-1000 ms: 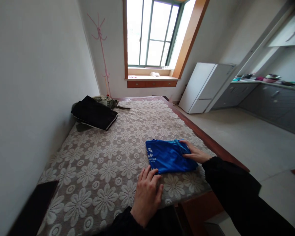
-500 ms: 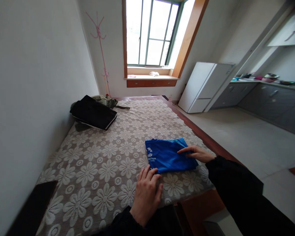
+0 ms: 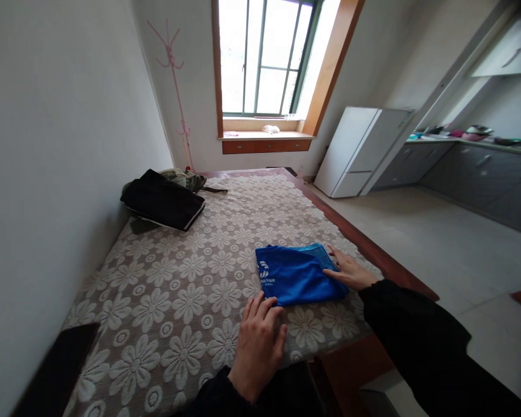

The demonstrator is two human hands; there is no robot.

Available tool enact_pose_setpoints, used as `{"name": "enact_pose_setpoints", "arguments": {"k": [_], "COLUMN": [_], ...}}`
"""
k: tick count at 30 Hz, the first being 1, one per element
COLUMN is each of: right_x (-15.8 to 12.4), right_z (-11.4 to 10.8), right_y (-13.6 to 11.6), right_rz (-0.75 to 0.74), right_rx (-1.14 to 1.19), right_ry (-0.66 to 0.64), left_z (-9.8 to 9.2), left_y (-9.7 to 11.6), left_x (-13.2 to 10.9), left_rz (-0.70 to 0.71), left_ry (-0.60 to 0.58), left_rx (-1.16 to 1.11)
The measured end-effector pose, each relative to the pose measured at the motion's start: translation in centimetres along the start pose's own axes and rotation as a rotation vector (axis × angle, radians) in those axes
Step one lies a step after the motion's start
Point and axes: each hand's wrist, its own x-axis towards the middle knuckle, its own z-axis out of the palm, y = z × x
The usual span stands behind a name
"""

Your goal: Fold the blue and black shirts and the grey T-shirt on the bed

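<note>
A folded blue garment [image 3: 297, 278] with a white printed logo at its left lies flat on the flower-patterned cover [image 3: 226, 263]. A lighter blue patch shows along its upper right. My left hand [image 3: 258, 341] rests palm down at the garment's lower left corner, fingertips by its edge and fingers stretched out. At the garment's right side, my right hand [image 3: 347, 269] lies with fingers spread, the tips on or just over the cloth. Neither hand grips anything.
Dark folded clothing [image 3: 165, 200] and a greenish bag [image 3: 186, 178] lie by the wall. A dark flat object [image 3: 58, 368] is at lower left. Beyond stand a pink coat rack [image 3: 176, 87], a white fridge [image 3: 358, 150] and grey kitchen cabinets [image 3: 473, 168].
My right hand has moved slightly right and its fingers have spread, uncovering more of the lighter blue patch, which now lies flatter. My left hand stays almost in place.
</note>
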Motion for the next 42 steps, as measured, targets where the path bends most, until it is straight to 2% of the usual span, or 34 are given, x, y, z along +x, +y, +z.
{"name": "enact_pose_setpoints", "arguments": {"k": [2, 5, 9, 14, 19, 22, 25, 27, 29, 33, 35, 39, 42], "right_x": [-0.5, -1.2, -1.9, -2.6, -3.1, -3.2, -3.2, -3.2, -3.3, -3.7, -3.8, -3.0, -1.0], "right_z": [0.8, 1.7, 2.5, 3.6, 4.7, 4.8, 4.8, 4.8, 4.9, 4.3, 3.2, -0.3, -2.0], "right_y": [0.5, 1.1, 1.1, 0.3, -0.1, 0.1, 0.1, 0.0, 0.0, 0.2, 0.1, -2.4, -6.0], "right_rz": [0.010, -0.026, -0.075, -0.092, -0.078, -0.080, -0.085, -0.089, -0.084, -0.064, -0.088, -0.250, -0.484], "right_rx": [-0.126, -0.166, -0.098, -0.059, -0.054, -0.036, -0.026, -0.014, 0.005, 0.080, 0.110, 0.131, 0.249], "right_ry": [0.050, 0.069, 0.136, 0.213, 0.298, 0.300, 0.302, 0.305, 0.306, 0.264, 0.218, 0.137, -0.031], "left_z": [0.2, 0.5, 0.6, 0.8, 0.3, -0.6, -1.2, -1.2, -0.9, -0.2, -0.1, -0.7, -1.4], "left_y": [-0.1, -0.3, -0.3, 0.0, 0.0, -0.1, -0.1, 0.0, 0.2, 1.2, 1.7, 1.8, 1.4], "left_x": [0.0, 0.1, 0.2, 1.4, 4.0, 5.2, 5.9, 6.3, 6.5, 6.6, 6.3, 5.3, 4.1], "left_rz": [-0.059, -0.181, -0.291, -0.331, -0.492, -0.569, -0.587, -0.559, -0.489, -0.361, -0.341, -0.342, -0.416], "left_ry": [0.052, 0.133, 0.092, 0.001, 0.089, 0.049, -0.061, -0.136, -0.155, -0.022, 0.029, 0.122, 0.203], "left_rx": [0.015, 0.016, -0.111, -0.489, -0.950, -1.129, -1.060, -0.901, -0.695, -0.251, -0.162, -0.262, -0.357]}}
